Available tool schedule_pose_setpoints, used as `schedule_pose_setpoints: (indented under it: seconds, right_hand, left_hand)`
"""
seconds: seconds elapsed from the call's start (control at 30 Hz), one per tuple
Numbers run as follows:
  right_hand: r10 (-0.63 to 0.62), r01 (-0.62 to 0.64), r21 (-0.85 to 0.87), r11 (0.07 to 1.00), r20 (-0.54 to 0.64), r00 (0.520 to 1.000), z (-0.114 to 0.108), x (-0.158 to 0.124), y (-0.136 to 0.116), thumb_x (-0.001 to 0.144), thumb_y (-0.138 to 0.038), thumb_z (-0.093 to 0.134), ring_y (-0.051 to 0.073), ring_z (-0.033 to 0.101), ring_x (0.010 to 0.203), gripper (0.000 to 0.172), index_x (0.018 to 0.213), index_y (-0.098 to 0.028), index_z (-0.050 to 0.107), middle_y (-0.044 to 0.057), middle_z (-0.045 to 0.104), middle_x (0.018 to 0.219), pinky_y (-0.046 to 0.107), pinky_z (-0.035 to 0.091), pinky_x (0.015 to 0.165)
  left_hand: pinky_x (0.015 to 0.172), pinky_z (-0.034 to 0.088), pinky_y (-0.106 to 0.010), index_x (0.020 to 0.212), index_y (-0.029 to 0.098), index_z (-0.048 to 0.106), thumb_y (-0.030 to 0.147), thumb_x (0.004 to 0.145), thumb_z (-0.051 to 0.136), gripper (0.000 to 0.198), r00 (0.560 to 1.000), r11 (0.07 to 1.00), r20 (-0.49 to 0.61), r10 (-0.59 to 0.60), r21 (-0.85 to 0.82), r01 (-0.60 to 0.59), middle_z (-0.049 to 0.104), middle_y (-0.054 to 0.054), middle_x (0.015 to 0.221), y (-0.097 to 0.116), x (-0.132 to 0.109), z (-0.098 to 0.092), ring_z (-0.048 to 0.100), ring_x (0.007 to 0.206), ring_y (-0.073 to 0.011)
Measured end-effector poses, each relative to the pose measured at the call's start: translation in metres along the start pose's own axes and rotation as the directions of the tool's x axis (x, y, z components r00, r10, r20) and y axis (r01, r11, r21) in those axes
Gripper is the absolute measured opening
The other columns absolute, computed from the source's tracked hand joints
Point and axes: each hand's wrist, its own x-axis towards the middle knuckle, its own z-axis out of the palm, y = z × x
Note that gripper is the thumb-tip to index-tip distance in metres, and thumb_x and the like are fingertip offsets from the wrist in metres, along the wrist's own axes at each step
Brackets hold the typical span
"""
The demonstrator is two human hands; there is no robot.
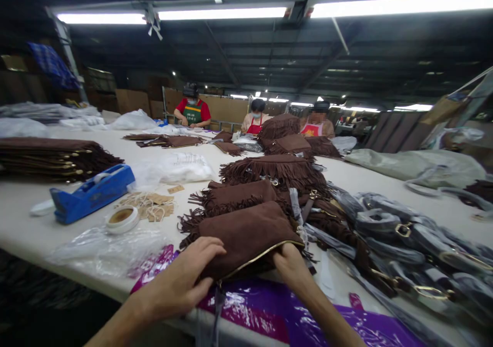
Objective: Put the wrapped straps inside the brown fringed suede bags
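Note:
A dark brown suede-look zip bag (pixel 246 229) with fringe lies in front of me, its gold zip towards me. My left hand (pixel 188 280) grips the left end of this bag, fingers on top and thumb near the front edge. At the zip's right end, my right hand (pixel 290 265) is curled on the edge, its fingertips hidden in the opening. Under the bag is shiny purple plastic wrapping (pixel 254 306). More fringed bags (pixel 269 170) are piled just behind it.
To the left stand a blue tape dispenser (pixel 92 193), a tape roll (pixel 121 218), cardboard tags (pixel 150 206) and stacked brown pouches (pixel 54 157). Plastic-wrapped straps with gold buckles (pixel 404 239) are heaped at right. Several co-workers sit across the table.

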Motion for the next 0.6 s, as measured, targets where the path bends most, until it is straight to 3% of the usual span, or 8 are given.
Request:
schedule_pose_setpoints:
  seconds: [0.1, 0.17, 0.2, 0.3, 0.33, 0.4, 0.5, 0.6]
  right_hand:
    - [-0.080, 0.113, -0.193, 0.975, 0.171, 0.982, 0.001, -0.040, -0.015, 0.090, -0.030, 0.043, 0.022, 0.067, 0.075, 0.028, 0.073, -0.021, 0.063, 0.005, 0.071, 0.075, 0.028, 0.050, 0.069]
    - [-0.073, 0.160, -0.297, 0.941, 0.284, 0.956, 0.018, -0.065, -0.033, 0.092, -0.031, 0.044, 0.022, 0.068, 0.069, 0.023, 0.078, -0.022, 0.060, 0.004, 0.070, 0.073, 0.027, 0.048, 0.063]
    - [-0.053, 0.168, -0.363, 0.917, 0.306, 0.951, 0.031, -0.075, -0.042, 0.087, -0.030, 0.054, 0.024, 0.069, 0.069, 0.011, 0.087, -0.021, 0.061, 0.004, 0.071, 0.074, 0.029, 0.048, 0.061]
    - [0.026, 0.113, -0.549, 0.828, 0.240, 0.971, 0.073, -0.083, -0.067, 0.063, -0.028, 0.079, 0.032, 0.070, 0.072, 0.047, 0.103, -0.018, 0.057, 0.010, 0.071, 0.087, 0.035, 0.054, 0.060]
    - [0.029, 0.101, -0.593, 0.799, 0.207, 0.978, 0.084, -0.080, -0.074, 0.062, -0.022, 0.079, 0.033, 0.071, 0.075, 0.048, 0.104, -0.017, 0.056, 0.011, 0.071, 0.089, 0.037, 0.055, 0.061]
    - [0.049, 0.075, -0.661, 0.746, 0.166, 0.985, 0.098, -0.069, -0.086, 0.071, -0.009, 0.069, 0.031, 0.072, 0.074, 0.035, 0.102, -0.018, 0.056, 0.012, 0.072, 0.089, 0.036, 0.056, 0.060]
    - [0.057, 0.119, -0.691, 0.713, 0.226, 0.972, 0.091, -0.052, -0.093, 0.078, 0.005, 0.051, 0.028, 0.073, 0.070, 0.032, 0.098, -0.018, 0.056, 0.011, 0.073, 0.088, 0.032, 0.055, 0.055]
    - [0.046, 0.173, -0.713, 0.680, 0.276, 0.960, 0.052, -0.042, -0.077, 0.075, 0.009, 0.048, 0.028, 0.073, 0.073, 0.037, 0.097, -0.019, 0.057, 0.010, 0.073, 0.089, 0.028, 0.050, 0.053]
  left_hand:
    - [0.107, 0.039, -0.046, 0.125, 0.022, 0.048, 0.003, 0.068, 0.052, 0.060, 0.998, 0.967, -0.058, 0.015, 0.254, 0.000, 0.052, -0.010, 0.134, -0.014, -0.027, 0.017, 0.046, 0.125, -0.0274]
    - [0.098, 0.046, -0.046, 0.118, 0.020, 0.053, 0.005, 0.074, 0.050, 0.047, 0.991, 0.907, -0.118, 0.065, 0.421, -0.009, 0.059, -0.011, 0.123, -0.026, -0.032, 0.039, 0.054, 0.113, -0.0284]
    - [0.094, 0.049, -0.044, 0.116, 0.019, 0.054, 0.004, 0.077, 0.047, 0.042, 0.980, 0.869, -0.163, 0.115, 0.494, -0.020, 0.062, -0.011, 0.118, -0.032, -0.033, 0.049, 0.057, 0.107, -0.0278]
    - [0.090, 0.051, -0.037, 0.117, 0.016, 0.053, 0.001, 0.080, 0.040, 0.042, 0.923, 0.774, -0.246, 0.295, 0.628, -0.080, 0.065, -0.012, 0.112, -0.051, -0.028, 0.066, 0.060, 0.103, -0.0256]
    - [0.091, 0.051, -0.034, 0.118, 0.016, 0.053, 0.001, 0.081, 0.039, 0.042, 0.909, 0.759, -0.253, 0.330, 0.644, -0.096, 0.065, -0.011, 0.112, -0.056, -0.026, 0.066, 0.060, 0.104, -0.0245]
    - [0.094, 0.049, -0.030, 0.118, 0.017, 0.053, 0.002, 0.083, 0.039, 0.041, 0.900, 0.750, -0.246, 0.360, 0.651, -0.121, 0.066, -0.010, 0.114, -0.064, -0.021, 0.061, 0.060, 0.107, -0.0223]
    - [0.095, 0.047, -0.025, 0.115, 0.021, 0.054, 0.000, 0.083, 0.039, 0.042, 0.890, 0.771, -0.267, 0.368, 0.622, -0.132, 0.066, -0.006, 0.112, -0.072, -0.017, 0.052, 0.061, 0.107, -0.0187]
    - [0.092, 0.047, -0.021, 0.112, 0.024, 0.056, -0.005, 0.077, 0.036, 0.050, 0.894, 0.805, -0.298, 0.334, 0.583, -0.106, 0.066, -0.003, 0.111, -0.084, -0.018, 0.045, 0.061, 0.105, -0.0155]
